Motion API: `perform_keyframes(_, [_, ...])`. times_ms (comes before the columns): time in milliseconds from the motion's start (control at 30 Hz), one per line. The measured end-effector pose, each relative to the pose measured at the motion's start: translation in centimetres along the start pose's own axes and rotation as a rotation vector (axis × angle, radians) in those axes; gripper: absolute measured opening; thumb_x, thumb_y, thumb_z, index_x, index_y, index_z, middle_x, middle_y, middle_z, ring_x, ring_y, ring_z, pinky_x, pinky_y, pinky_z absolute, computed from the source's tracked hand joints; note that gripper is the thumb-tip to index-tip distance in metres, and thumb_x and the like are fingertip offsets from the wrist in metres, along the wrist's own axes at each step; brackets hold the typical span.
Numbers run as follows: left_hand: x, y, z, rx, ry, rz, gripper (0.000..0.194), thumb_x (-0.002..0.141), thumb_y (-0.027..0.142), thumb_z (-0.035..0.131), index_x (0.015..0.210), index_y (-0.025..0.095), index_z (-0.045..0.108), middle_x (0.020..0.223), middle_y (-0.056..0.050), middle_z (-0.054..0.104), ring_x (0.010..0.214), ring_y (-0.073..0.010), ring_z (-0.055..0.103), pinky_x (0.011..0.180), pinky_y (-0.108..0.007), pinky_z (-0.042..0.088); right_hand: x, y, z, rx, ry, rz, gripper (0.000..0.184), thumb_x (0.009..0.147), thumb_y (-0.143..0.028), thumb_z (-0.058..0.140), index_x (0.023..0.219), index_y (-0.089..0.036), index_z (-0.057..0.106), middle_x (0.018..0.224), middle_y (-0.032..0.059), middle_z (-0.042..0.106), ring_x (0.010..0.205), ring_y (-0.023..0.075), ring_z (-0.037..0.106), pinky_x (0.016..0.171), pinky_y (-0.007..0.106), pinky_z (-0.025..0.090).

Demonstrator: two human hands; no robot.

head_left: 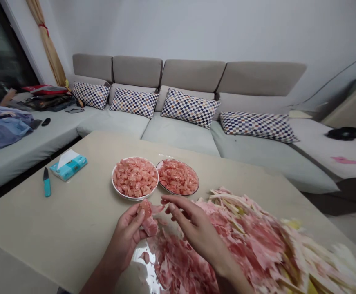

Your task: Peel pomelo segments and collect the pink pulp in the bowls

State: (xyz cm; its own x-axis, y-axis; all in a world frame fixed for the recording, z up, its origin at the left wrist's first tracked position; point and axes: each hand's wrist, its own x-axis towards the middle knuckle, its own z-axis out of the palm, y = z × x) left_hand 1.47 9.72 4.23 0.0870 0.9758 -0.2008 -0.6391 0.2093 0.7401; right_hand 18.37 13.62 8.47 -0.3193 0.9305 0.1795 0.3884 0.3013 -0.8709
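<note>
Room: light grey sofa [180, 130] with checked cushions [190, 108] along a pale wall; cream table [82, 220] in front.
Pink piece [151, 226]: in left hand, raised over the table, just in front of the white bowl [128, 198]. Reads as fruit flesh.
Left hand [125, 232]: thumb and fingers closed on the piece, thumb pressing near its upper end.
Right hand [193, 222]: thumb and index finger part-bent, right at the free end of a thin strip [157, 209] sticking out from the piece. Can't tell if they pinch it.
Step, my read: skin coming off the flesh by hand.
Left grip: keep it light; flesh like this probably bursts or crumbles under a hard thumb. Support from below.
Right pull: take the strip close to its root, draw low and slow along the piece, not straight out. If it tears, restart from an edge.
White bowl + dark-rimmed plate [165, 190]: side by side, both heaped with pink chunks. Bowl looks near its limit, so place gently.
Thin scraps [180, 261]: spread under the right hand; peel heap [251, 241] beyond. Keep skins that side, away from the chunks.
Knife [47, 181]: far left beside the tissue pack [69, 167], out of the way. Good.
</note>
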Motion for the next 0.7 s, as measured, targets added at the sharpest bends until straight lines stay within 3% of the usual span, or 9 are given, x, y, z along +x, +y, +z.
perform_keyframes(133, [0.0,-0.5,0.0,0.046,-0.006,0.013,0.03,0.083,0.034,0.066,0.11,0.02,0.068,0.099,-0.01,0.071,0.078,-0.0171,0.065,0.072,-0.028,0.05,-0.1,0.2,1.5,-0.009,0.01,-0.022,0.032,0.088,-0.036,0.059,0.119,-0.027,0.063,0.116,0.0066,0.066,0.098,0.0216,0.063,0.084,0.034,0.051])
perform_keyframes(267, [0.2,-1.0,-0.2,0.135,0.043,0.055,0.027,0.08,0.034,0.07,0.1,0.017,0.069,0.092,-0.008,0.069,0.079,-0.018,0.063,0.071,-0.027,0.049,-0.2,0.3,2.9,-0.11,0.012,-0.117,0.012,0.089,-0.028,0.059,0.09,-0.022,0.069,0.087,0.0051,0.07,0.08,0.0195,0.063,0.075,0.031,0.049])
perform_keyframes(433, [0.4,-1.1,-0.3,0.138,0.082,0.066,0.026,0.079,0.031,0.071,0.099,0.017,0.064,0.089,-0.006,0.066,0.077,-0.0147,0.059,0.069,-0.024,0.048,-0.3,0.4,3.3,-0.239,0.038,-0.15,0.018,0.092,-0.022,0.051,0.081,-0.02,0.064,0.078,0.0055,0.066,0.072,0.0192,0.06,0.067,0.03,0.044])
perform_keyframes(700, [0.0,-0.8,-0.5,-0.033,-0.079,-0.077,0.018,0.086,0.031,0.062,0.094,0.016,0.063,0.073,-0.001,0.058,0.059,-0.0097,0.054,0.062,-0.024,0.048,-0.4,-0.4,2.3,-0.134,-0.02,-0.126,0.022,0.092,-0.021,0.051,0.072,-0.019,0.06,0.07,0.0012,0.062,0.066,0.0152,0.056,0.063,0.025,0.04])
